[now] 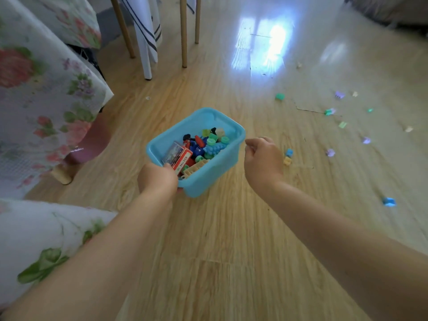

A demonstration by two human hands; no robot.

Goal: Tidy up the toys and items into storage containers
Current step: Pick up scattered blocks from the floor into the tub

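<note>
Head view: left hand [159,178] grips the blue bin's [222,169] near corner, carrying it above the floor [231,228] toward scattered blocks [288,156]; right hand [262,158], fingers curled on nothing visible, hovers beside its rim, probably poised to collect them.

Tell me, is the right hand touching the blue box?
Apart. The head view shows bare floor between the right hand and the blue box rim.

The bin [208,181] is smooth, slightly glossy turquoise plastic, holding moulded plastic toy pieces [208,144] and a printed card box [179,158]. The floor [231,239] is glossy wood-grain board. Floral cloth [46,93] drapes matt beside bare wooden legs [183,31].
</note>
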